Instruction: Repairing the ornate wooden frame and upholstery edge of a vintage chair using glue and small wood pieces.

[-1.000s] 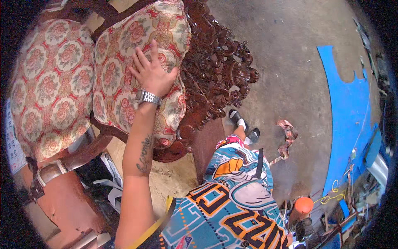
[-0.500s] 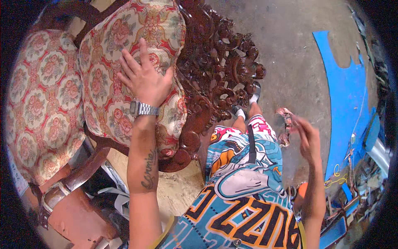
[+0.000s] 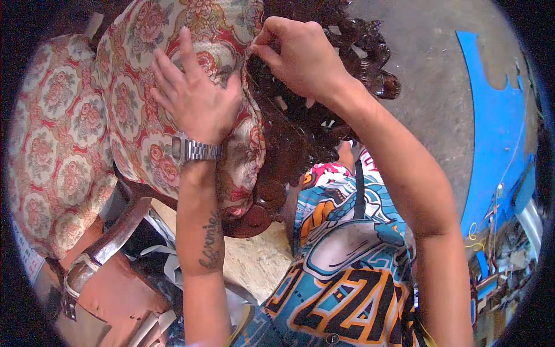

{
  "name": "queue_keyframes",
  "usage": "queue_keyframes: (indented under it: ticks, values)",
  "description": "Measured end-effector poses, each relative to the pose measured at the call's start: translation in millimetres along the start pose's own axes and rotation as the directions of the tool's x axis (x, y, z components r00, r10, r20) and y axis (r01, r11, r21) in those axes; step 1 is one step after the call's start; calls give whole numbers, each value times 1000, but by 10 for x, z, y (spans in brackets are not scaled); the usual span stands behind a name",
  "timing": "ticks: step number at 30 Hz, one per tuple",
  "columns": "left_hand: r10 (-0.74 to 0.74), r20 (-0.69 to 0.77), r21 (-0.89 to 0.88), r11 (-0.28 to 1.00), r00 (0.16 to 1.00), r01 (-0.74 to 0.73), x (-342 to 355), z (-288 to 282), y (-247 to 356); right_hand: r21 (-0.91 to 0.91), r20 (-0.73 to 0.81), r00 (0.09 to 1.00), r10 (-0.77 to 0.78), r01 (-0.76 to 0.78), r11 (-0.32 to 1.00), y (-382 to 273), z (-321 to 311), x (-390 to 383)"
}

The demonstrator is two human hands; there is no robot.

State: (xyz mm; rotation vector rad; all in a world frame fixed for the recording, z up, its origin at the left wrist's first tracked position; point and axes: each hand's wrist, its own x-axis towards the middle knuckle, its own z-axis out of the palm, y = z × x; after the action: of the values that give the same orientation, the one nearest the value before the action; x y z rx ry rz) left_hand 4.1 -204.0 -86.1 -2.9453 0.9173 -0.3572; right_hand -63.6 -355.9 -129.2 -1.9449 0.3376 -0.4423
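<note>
A padded chair back [image 3: 136,110] in cream and red floral fabric is set in a dark, glossy carved wood frame [image 3: 324,130]. My left hand [image 3: 199,95] lies on this fabric with the fingers spread and the palm down, a metal watch [image 3: 196,148] on its wrist. At the fabric's right edge, beside the carving, my right hand [image 3: 303,58] is closed in a pinch, thumb against forefinger. What sits between those fingertips is too small to make out. The fabric edge [image 3: 254,110] below the pinch looks puckered along the wood.
A second floral panel [image 3: 60,139] stands at the far left. Below it are a curved wooden arm [image 3: 107,246] and salmon-coloured upholstery [image 3: 121,303]. On the concrete floor [image 3: 425,69] at right lies a blue sheet [image 3: 497,133], with scraps and a yellow cord [image 3: 475,243] near it.
My right hand has swung from the right, over the floor, up and left to the fabric's edge. My left hand stays flat on the padding, and the view has shifted slightly.
</note>
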Motion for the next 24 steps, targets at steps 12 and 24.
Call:
queue_keyframes:
  ticks: [12,24]
  values:
    - [14,-21,-21,1000,1000,-15,15,-2,-24,-14,14,998,64,-64,998,-83,62,34]
    - [6,7,-16,1000,1000,-6,25,-32,-26,-50,78,995,62,-58,997,-128,46,77]
